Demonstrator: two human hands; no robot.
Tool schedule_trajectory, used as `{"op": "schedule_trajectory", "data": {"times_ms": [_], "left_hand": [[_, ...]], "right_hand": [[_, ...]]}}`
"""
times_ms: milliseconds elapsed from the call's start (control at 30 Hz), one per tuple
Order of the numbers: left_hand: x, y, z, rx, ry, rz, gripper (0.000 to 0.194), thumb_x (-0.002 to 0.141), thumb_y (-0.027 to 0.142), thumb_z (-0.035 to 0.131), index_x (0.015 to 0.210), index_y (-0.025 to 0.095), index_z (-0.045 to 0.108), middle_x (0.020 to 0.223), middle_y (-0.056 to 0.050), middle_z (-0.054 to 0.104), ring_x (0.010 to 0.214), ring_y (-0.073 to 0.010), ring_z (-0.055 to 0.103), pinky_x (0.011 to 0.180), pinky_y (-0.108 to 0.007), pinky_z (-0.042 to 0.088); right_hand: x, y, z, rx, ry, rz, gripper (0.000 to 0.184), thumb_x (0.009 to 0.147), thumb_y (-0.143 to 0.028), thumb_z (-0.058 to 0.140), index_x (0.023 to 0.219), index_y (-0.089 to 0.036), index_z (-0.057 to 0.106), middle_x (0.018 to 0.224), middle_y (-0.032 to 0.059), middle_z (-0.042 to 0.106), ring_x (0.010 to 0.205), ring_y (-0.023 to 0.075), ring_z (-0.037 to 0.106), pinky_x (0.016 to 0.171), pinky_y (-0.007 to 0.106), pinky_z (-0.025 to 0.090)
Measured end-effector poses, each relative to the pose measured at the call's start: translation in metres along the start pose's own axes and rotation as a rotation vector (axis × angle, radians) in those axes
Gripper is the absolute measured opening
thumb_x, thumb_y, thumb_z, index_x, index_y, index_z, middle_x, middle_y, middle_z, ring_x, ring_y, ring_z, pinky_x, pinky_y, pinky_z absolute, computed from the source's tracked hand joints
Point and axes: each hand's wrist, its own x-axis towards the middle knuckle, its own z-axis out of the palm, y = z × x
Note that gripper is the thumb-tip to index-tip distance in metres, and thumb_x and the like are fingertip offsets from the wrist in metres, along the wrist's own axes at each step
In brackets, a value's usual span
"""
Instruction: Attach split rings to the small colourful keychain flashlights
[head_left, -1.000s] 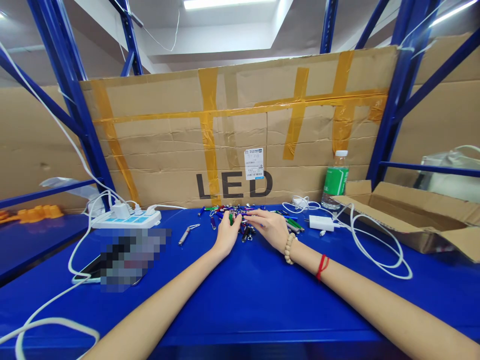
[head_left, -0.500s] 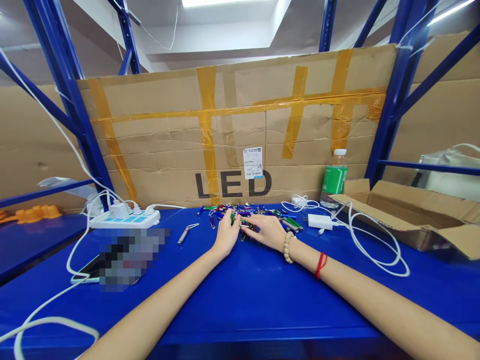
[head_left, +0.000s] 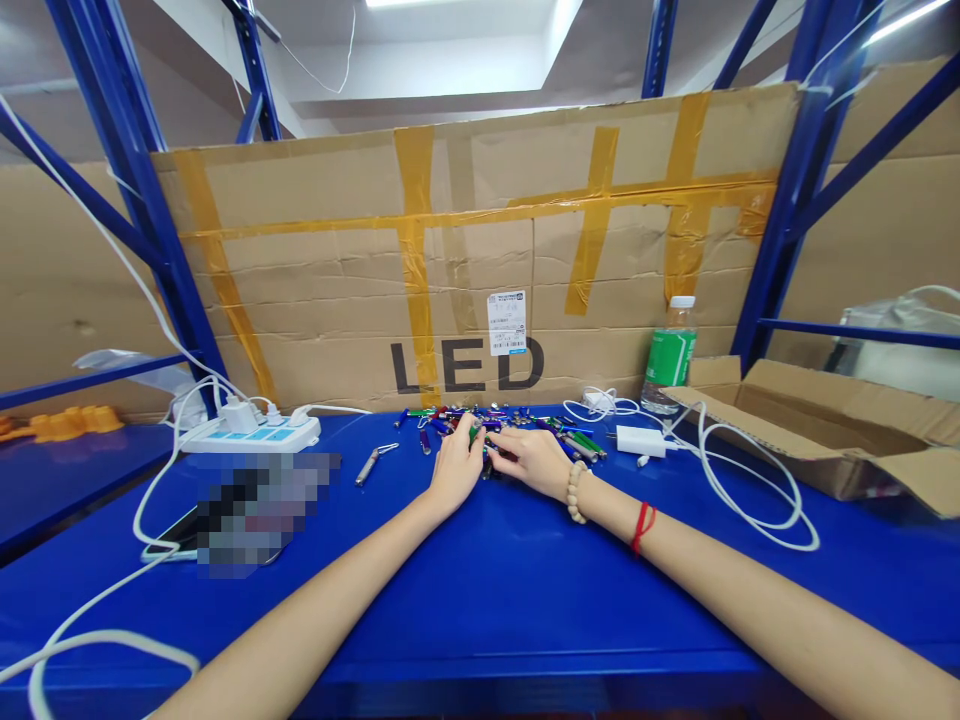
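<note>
A pile of small shiny metal tubes [head_left: 585,444], in green, blue, purple, red and silver, lies against the cardboard; they look like keychain torches. My left hand [head_left: 456,468] is at the front of the pile, fingers closed around a green tube [head_left: 474,434]. Close beside it, my right hand [head_left: 534,462] has its fingers bent together toward that tube. What the right fingertips grip is too small to make out. One silver tube with a clip [head_left: 367,468] lies apart to the left.
A white power strip [head_left: 300,436] and a partly blurred phone [head_left: 180,535] are at left. To the right are a white charger [head_left: 640,442], looped cables [head_left: 802,545], a green-labelled bottle [head_left: 670,355] and an open cardboard box [head_left: 810,475]. Taped cardboard [head_left: 337,300] stands behind.
My two hands have shifted slightly at the pile, and the green tube in my left fingers now shows more upright. The fingertips of my right hand have moved a little.
</note>
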Motion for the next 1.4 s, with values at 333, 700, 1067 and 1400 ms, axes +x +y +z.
{"op": "schedule_trajectory", "data": {"times_ms": [333,700,1067,1400], "left_hand": [[-0.0033,0.0036,-0.0004,-0.028,-0.042,-0.018,0.013,0.081,0.035,0.043,0.079,0.022,0.043,0.063,0.004,0.051,0.059,-0.0138,0.049,0.059,-0.023,0.034],[-0.0011,-0.0005,0.0017,-0.034,-0.089,0.059,0.019,0.084,0.033,0.040,0.096,0.023,0.051,0.084,-0.001,0.061,0.078,-0.0164,0.056,0.074,-0.027,0.040],[-0.0012,0.0001,0.0017,0.034,-0.137,0.080,0.022,0.084,0.036,0.038,0.099,0.023,0.050,0.087,0.000,0.061,0.078,-0.0158,0.057,0.075,-0.027,0.042],[-0.0013,-0.0002,0.0008,0.000,-0.119,0.022,0.023,0.085,0.037,0.035,0.098,0.022,0.048,0.064,0.003,0.056,0.063,-0.0135,0.054,0.067,-0.025,0.040]], "right_hand": [[0.0000,0.0032,0.0006,0.158,0.125,0.113,0.027,0.088,-0.026,0.036,0.099,-0.017,0.060,0.084,0.0047,0.061,0.077,0.0123,0.056,0.067,0.020,0.040],[0.0008,-0.0019,0.0019,0.284,0.355,0.247,0.032,0.090,-0.030,0.032,0.108,-0.017,0.057,0.085,0.0039,0.060,0.079,0.0126,0.057,0.069,0.020,0.041],[0.0014,0.0011,0.0078,0.281,0.370,0.210,0.030,0.089,-0.029,0.036,0.107,-0.019,0.057,0.087,0.0046,0.061,0.081,0.0143,0.058,0.071,0.022,0.043],[0.0017,-0.0010,0.0059,0.257,0.322,0.233,0.030,0.088,-0.029,0.037,0.108,-0.019,0.056,0.088,0.0046,0.060,0.084,0.0150,0.058,0.072,0.023,0.044]]}}
